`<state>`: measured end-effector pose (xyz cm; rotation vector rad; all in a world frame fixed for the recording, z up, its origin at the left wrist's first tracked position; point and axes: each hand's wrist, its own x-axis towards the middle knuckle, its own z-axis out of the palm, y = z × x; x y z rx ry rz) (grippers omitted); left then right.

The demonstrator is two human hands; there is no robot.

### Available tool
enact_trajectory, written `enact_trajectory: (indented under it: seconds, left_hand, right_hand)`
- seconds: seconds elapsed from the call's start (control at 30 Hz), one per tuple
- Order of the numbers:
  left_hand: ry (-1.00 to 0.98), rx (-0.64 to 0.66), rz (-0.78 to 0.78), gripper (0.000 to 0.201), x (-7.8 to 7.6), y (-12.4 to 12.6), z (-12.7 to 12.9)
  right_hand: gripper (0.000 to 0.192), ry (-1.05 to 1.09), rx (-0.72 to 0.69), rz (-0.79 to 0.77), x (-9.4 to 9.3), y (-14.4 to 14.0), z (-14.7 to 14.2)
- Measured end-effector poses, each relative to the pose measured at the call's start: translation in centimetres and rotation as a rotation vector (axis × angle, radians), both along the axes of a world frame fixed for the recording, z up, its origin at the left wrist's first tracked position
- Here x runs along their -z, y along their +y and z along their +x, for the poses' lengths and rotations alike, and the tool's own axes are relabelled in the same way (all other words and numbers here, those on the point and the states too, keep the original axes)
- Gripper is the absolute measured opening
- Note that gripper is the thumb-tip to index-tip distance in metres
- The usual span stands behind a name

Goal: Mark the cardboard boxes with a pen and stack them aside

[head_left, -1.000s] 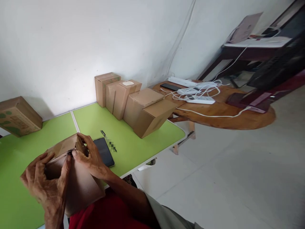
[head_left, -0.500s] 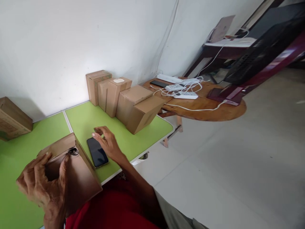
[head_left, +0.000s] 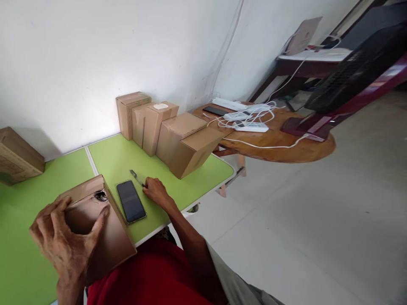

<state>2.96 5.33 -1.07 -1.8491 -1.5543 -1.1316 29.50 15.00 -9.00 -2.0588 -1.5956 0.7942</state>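
The left hand [head_left: 65, 243] is gripping the box [head_left: 95, 228]; the right hand [head_left: 154, 191] is closing on the cutter [head_left: 137, 178], whose blade could nick the phone [head_left: 130, 201] beside it.

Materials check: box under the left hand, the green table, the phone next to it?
Box: plain brown corrugated-looking cardboard, matte, with folded flaps and a torn spot at the top seam; the left hand grips it. Green table: smooth, slightly glossy top with a white edge, probably laminate or plastic; cannot tell which. Phone: dark glossy face, likely glass, lying flat.
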Motion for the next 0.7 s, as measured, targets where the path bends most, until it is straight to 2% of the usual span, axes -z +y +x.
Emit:
enact_trajectory:
  seconds: [0.1, 0.17, 0.3, 0.37, 0.5, 0.7]
  left_hand:
    - [-0.015, -0.008, -0.024, 0.08, 0.1, 0.1, 0.0]
    - [-0.026, -0.017, -0.036, 0.079, 0.1, 0.1, 0.1]
    - [-0.005, -0.029, -0.048, 0.082, 0.0, 0.3, 0.1]
    - [0.013, -0.029, -0.046, 0.083, 0.0, 0.3, 0.0]
    - [0.019, -0.037, -0.028, 0.084, 0.2, 0.3, -0.1]
    - [-0.008, -0.045, -0.023, 0.084, 0.3, 0.2, 0.0]
  right_hand:
    - [0.009, 0.104, 0.054, 0.092, -1.3, -0.4, 0.9]
    - [0.011, 0.284, 0.034, 0.193, -2.6, -1.3, 0.7]
    - [0.028, 1.104, -0.19, 0.478, -5.1, -4.2, -2.4]
    - [0.036, 1.318, -0.276, 0.564, -6.1, -5.6, -4.6]
    - [0.039, 1.31, -0.261, 0.638, -6.7, -7.2, -7.8]
    - [0.038, 1.234, -0.248, 0.681, -6.1, -7.1, -8.6]
